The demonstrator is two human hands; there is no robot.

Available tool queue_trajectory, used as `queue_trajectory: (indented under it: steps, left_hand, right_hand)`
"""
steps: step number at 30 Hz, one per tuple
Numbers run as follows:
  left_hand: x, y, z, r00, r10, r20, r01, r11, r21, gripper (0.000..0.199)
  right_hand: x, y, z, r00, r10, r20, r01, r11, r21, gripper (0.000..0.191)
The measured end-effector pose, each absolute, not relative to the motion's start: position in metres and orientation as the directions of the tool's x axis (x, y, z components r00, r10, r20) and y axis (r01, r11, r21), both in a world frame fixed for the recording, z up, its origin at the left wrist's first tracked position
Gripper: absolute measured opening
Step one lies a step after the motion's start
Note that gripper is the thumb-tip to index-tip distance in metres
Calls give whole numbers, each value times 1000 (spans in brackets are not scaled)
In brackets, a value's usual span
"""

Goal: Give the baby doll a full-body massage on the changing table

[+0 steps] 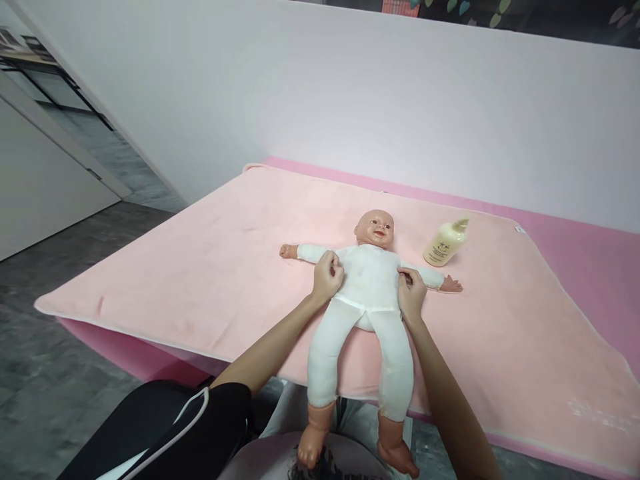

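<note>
A baby doll [369,277] with a white cloth body and vinyl head, hands and feet lies on its back on a pink blanket [240,253]. Its arms are spread out, and its feet hang past the near edge. At the doll's side by the armpit, my left hand [329,275] is closed with curled fingers against the white cloth. My right hand [412,292] is likewise curled at the opposite side, fingertips touching the cloth below the doll's arm. What the fingertips pinch is partly hidden by the hands.
A pale yellow pump bottle [441,245] stands tilted-looking in view beyond the doll's outstretched arm on the right. Under the blanket is a pink padded surface [595,280], bordered by a white wall [320,93] behind. A grey floor [45,373] shows at left.
</note>
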State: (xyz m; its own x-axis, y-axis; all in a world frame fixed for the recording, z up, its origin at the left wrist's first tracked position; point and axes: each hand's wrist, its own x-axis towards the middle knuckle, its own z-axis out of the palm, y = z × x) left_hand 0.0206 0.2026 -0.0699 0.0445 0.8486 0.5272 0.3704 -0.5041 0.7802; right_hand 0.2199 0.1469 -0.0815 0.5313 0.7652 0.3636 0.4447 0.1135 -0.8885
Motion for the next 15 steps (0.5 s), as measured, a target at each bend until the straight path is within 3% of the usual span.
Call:
queue_trajectory:
  steps: [15]
  left_hand:
    - [20,202,-72,36,885,464,275,-455,847,10]
  right_hand:
    - [221,147,-82,520,771,368,453,116,-884,21]
